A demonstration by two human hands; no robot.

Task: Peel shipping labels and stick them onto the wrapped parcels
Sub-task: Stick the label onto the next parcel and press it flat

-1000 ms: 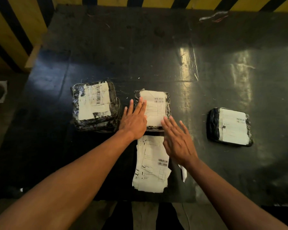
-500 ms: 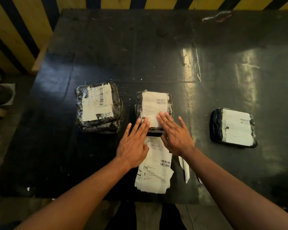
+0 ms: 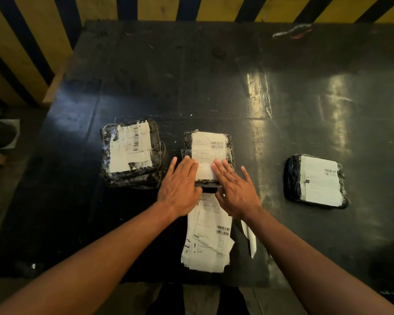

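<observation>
Both hands lay flat, fingers spread: left hand and right hand pressed on the label of the middle parcel, near the table front edge. Barcodes showed; print too small to read. Label stack at front edge; other parcels left & right.

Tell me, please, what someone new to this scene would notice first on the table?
Both hands, the left hand and the right hand, lie flat, fingers spread, on the near end of the middle parcel, pressing its white label. Just in front of them sits a stack of label sheets at the table's near edge. Labelled parcels flank them: the left parcel and the right parcel.
</observation>
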